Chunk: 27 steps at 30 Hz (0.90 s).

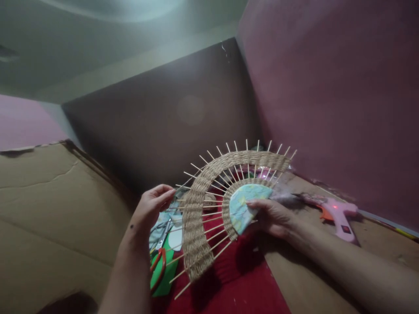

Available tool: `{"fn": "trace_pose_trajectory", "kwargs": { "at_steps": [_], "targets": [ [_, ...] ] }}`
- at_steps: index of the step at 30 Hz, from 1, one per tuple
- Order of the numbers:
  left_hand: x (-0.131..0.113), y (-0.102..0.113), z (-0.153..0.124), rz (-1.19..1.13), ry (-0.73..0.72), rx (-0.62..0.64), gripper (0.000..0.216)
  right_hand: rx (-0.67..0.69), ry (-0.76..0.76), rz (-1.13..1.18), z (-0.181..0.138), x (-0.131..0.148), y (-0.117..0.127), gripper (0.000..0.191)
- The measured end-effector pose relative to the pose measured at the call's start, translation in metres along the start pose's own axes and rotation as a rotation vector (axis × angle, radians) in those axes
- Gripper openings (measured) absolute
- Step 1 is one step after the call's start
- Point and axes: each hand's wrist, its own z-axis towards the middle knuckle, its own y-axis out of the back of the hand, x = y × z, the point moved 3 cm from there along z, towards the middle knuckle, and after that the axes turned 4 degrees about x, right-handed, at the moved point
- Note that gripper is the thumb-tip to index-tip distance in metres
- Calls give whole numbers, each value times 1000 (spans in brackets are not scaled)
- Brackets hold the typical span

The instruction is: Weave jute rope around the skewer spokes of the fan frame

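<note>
A half-round woven fan (198,205) of tan twine on thin light sticks is held up in front of me. Two woven bands run across the sticks, and the stick ends jut past the outer band. My right hand (270,216) grips the light-blue patterned fabric half-circle (245,200) at its centre, thumb on top, the other fingers mostly hidden behind. At the fan's outer left edge, my left hand (159,198) is closed in a pinch on a thin strand of twine (186,181) that runs up toward the outer band.
A pink glue gun (340,213) with a red light lies on the brown surface at right. Orange-handled scissors (159,261), green material (166,277) and cloth pieces lie at left on or beside a red surface (252,283). Cardboard (49,226) stands at far left.
</note>
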Motion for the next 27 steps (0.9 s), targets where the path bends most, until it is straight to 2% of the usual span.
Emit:
{"fn": "trace_pose_trajectory", "kwargs": {
  "at_steps": [3,9,14,19,23,25,27],
  "targets": [
    [-1,0,-1,31,15,77,20,12,16,9,0,0,0,22],
    [-8,7,-9,-3,106,68,21,28,-2,23,0,-2,2,18],
    [-5,13,-10,-84,166,93,22,57,-41,-33,0,-6,3,18],
    [9,-1,-10,-297,276,105,21,57,-22,-15,2,-7,3,21],
    [23,-13,-16,-532,200,54,18,73,-8,5,1,-5,3,22],
    [27,-18,-18,-602,158,66,16,105,-4,6,1,-5,4,24],
    [27,-25,-19,-576,162,125,16,121,-15,11,2,-6,5,27]
  ]
}}
